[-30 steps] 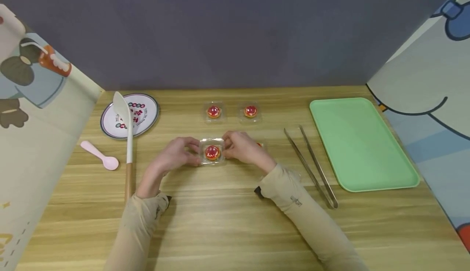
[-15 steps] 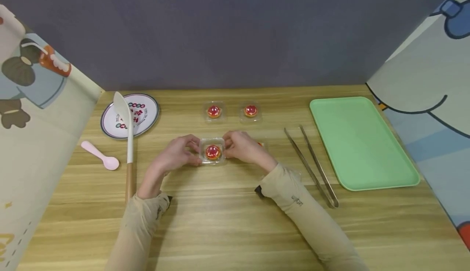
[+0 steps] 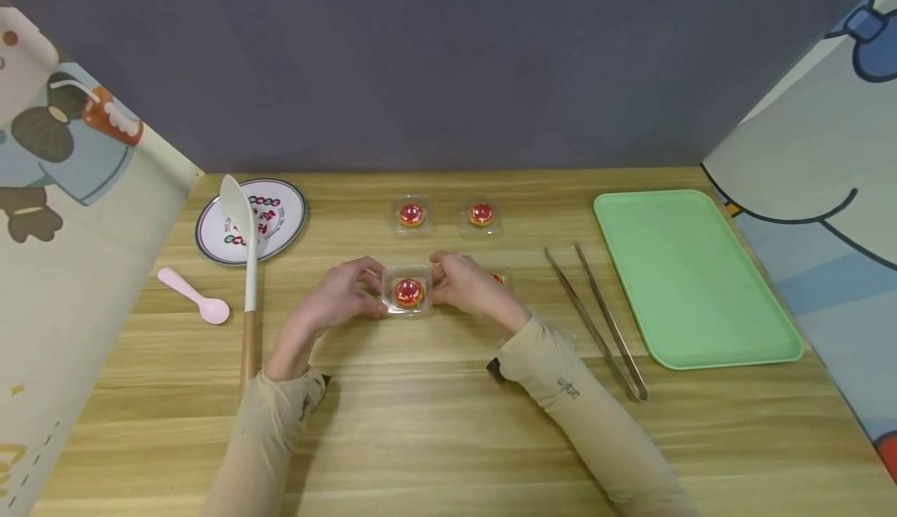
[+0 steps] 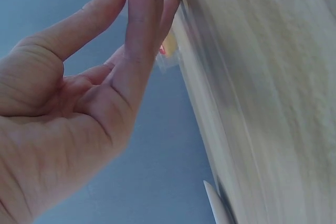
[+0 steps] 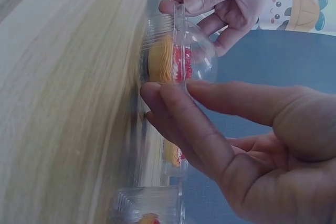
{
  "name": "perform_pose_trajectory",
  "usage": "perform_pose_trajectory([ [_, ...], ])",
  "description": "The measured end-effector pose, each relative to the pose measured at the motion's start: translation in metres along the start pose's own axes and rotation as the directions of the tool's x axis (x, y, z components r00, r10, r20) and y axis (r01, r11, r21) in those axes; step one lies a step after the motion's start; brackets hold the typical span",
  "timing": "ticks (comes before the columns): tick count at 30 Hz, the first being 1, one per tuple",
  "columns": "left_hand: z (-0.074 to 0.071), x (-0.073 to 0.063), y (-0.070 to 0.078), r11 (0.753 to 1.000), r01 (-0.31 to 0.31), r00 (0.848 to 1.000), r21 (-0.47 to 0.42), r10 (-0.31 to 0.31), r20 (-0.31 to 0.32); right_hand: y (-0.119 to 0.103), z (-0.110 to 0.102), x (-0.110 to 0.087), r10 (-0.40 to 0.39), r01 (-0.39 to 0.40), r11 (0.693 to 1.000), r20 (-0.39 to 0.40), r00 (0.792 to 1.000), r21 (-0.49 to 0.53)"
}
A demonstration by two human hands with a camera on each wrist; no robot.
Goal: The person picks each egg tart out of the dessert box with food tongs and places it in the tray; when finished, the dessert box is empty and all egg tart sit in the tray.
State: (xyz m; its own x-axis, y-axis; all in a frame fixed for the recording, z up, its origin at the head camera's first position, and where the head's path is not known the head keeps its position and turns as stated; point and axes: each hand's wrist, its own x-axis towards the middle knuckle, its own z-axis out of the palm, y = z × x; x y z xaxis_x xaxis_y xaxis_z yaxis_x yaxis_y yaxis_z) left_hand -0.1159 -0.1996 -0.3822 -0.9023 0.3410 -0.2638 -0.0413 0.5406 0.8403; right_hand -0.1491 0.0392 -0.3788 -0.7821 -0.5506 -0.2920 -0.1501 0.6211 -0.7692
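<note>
A clear plastic domed box holds a small tart with a glossy red top and a yellow, ridged side. It sits low over the wooden table. At its left edge, my left hand pinches the rim between thumb and fingers. The opposite edge is pinched by my right hand, as the right wrist view also shows, with thumb above the rim and fingers below. In that view the box stands between both hands, its dome over the red top. The left wrist view shows mostly my left palm, the box being cut off.
Two boxed tarts stand behind; another boxed tart is partly hidden by my right hand. On the right lie metal tongs and a green tray. Leftward are a plate, a long-handled white spoon and a pink spoon.
Both hands keep their grip on the box, which stays practically in place. The whole head view has shifted slightly.
</note>
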Motion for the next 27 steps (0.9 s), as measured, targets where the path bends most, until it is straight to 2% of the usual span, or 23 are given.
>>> perform_pose_trajectory([
  [6,0.000,-0.001,0.004,1.000,-0.003,1.000,0.024,0.003,-0.013,-0.001,0.001,-0.001,-0.030,0.030,0.999,-0.010,0.999,-0.033],
  [18,0.000,-0.001,0.009,0.994,0.066,0.997,0.085,-0.063,-0.039,0.002,0.001,-0.001,-0.032,0.031,0.999,-0.035,0.999,-0.032],
  [24,0.001,-0.002,0.013,0.993,0.070,0.997,0.099,-0.067,-0.035,0.000,-0.001,-0.004,-0.054,0.050,0.992,-0.030,0.998,-0.112],
  [27,0.000,-0.003,0.014,0.992,0.067,0.997,0.109,-0.063,-0.041,-0.001,0.000,-0.006,-0.063,0.059,0.992,-0.029,0.998,-0.107],
])
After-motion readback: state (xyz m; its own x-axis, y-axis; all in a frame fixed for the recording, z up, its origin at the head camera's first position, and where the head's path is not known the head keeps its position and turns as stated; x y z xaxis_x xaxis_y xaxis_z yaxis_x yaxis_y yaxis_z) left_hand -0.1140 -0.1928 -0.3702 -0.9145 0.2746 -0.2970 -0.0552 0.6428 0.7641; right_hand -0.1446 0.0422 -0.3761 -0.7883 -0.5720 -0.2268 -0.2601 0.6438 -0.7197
